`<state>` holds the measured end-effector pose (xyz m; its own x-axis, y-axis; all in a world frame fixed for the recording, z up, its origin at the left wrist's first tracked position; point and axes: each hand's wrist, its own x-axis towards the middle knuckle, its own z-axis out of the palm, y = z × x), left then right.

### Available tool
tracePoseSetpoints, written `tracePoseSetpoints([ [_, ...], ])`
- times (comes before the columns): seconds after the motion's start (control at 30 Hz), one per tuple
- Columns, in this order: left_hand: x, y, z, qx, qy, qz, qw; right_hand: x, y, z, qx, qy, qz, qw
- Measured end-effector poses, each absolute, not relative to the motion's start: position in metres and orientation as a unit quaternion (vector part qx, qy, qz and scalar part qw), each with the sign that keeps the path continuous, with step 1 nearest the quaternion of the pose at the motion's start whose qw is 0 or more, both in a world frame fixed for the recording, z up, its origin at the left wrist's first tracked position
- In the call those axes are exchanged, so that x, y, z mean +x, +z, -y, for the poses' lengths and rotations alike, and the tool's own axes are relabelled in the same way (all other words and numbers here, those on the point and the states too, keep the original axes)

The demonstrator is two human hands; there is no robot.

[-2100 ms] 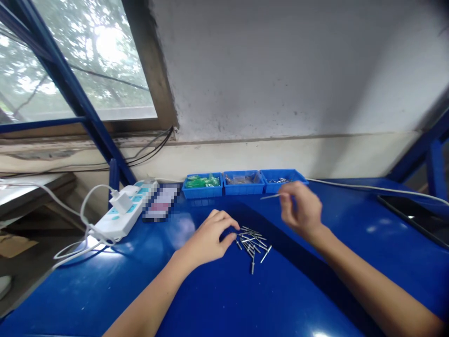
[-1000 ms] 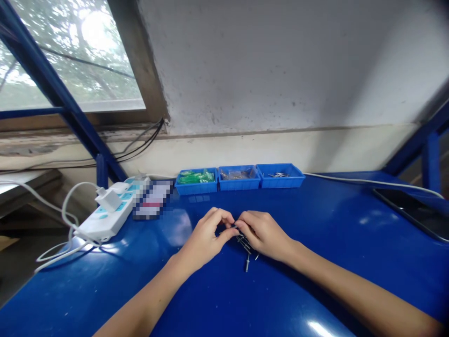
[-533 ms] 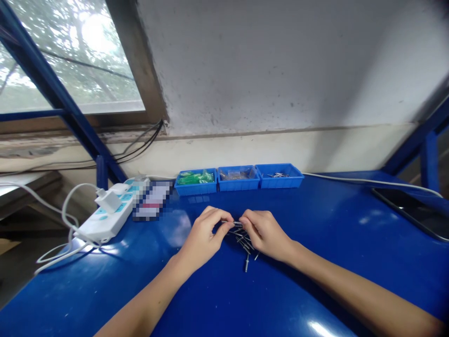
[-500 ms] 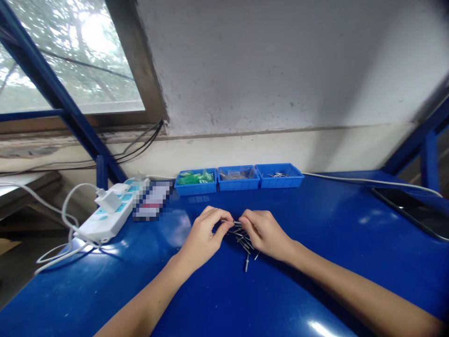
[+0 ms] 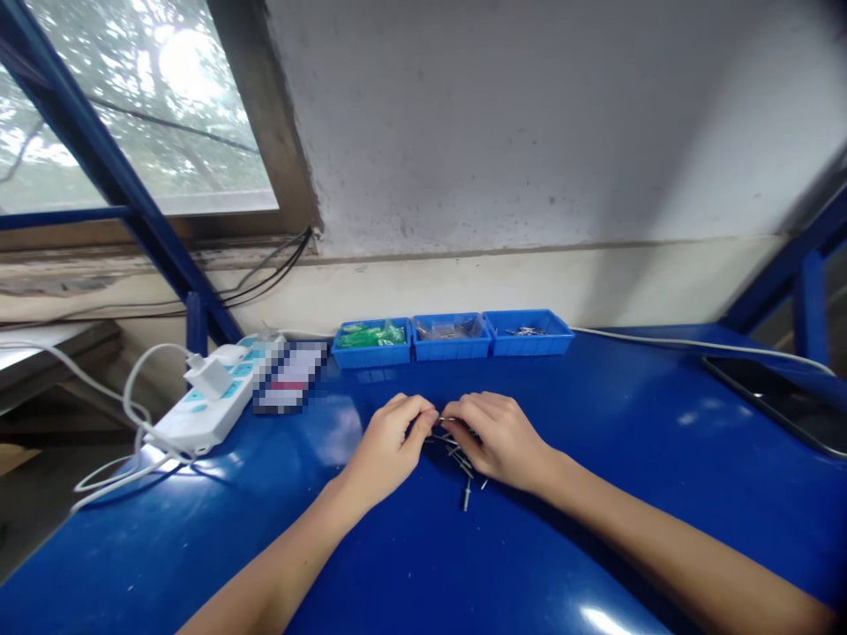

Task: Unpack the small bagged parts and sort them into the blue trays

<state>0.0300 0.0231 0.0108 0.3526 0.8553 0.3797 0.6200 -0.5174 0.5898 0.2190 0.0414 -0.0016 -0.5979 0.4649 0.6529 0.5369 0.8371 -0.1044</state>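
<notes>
Over the blue table (image 5: 423, 564), my left hand (image 5: 393, 437) and my right hand (image 5: 499, 441) nearly meet at the fingertips. A thin metal rivet (image 5: 445, 419) runs between them, pinched at its left end by my left thumb and forefinger and at its right end by my right fingers. Most of it is covered by fingertips. Beneath the hands lies a small loose pile of rivets (image 5: 461, 459), partly hidden by my right hand. One single rivet (image 5: 467, 496) with a thicker body and thin stem lies nearest me.
Three blue bins stand in a row at the back: one with green bags (image 5: 371, 356), one with clear-bagged parts (image 5: 453, 350), one with loose metal pieces (image 5: 529, 345). A white power strip (image 5: 218, 406) with cables and a blurred-out phone-like object (image 5: 289, 379) are left; a black phone (image 5: 781, 401) lies right.
My right fingers have shifted slightly left and closed in on my left fingertips, so less of the rivet shows between them. The pile looks much the same.
</notes>
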Motion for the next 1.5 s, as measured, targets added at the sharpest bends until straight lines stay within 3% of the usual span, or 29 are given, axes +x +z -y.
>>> tracePoseSetpoints([
  [0.13, 0.029, 0.01, -0.022, 0.771, 0.374, -0.473, 0.204, 0.219, -0.003, -0.044, -0.309, -0.047, 0.87, 0.382],
  [0.47, 0.027, 0.016, -0.022, 0.802, 0.369, -0.446, 0.149, 0.221, 0.0, -0.042, -0.325, -0.001, 0.857, 0.4],
  [0.8, 0.018, 0.02, -0.026, 0.826, 0.3, -0.452, 0.153, 0.233, 0.013, -0.052, -0.279, -0.108, 0.865, 0.403],
  [0.93, 0.002, 0.029, -0.026, 0.855, 0.163, -0.46, 0.176, 0.269, 0.023, -0.082, -0.491, -0.192, 0.73, 0.435],
  [1.0, -0.002, 0.029, -0.023, 0.866, 0.117, -0.452, 0.179, 0.288, 0.02, -0.096, -0.618, -0.184, 0.653, 0.397],
  [1.1, 0.004, 0.026, -0.017, 0.88, 0.091, -0.442, 0.151, 0.299, 0.01, -0.102, -0.687, -0.134, 0.641, 0.314],
  [1.23, 0.017, 0.022, -0.011, 0.885, 0.069, -0.449, 0.103, 0.276, 0.004, -0.089, -0.62, -0.06, 0.721, 0.302],
  [1.37, 0.017, 0.022, -0.013, 0.881, 0.078, -0.454, 0.105, 0.24, 0.005, -0.065, -0.43, 0.019, 0.853, 0.294],
  [1.5, 0.013, 0.024, -0.019, 0.864, 0.147, -0.467, 0.117, 0.218, 0.001, -0.046, -0.297, 0.003, 0.915, 0.274],
])
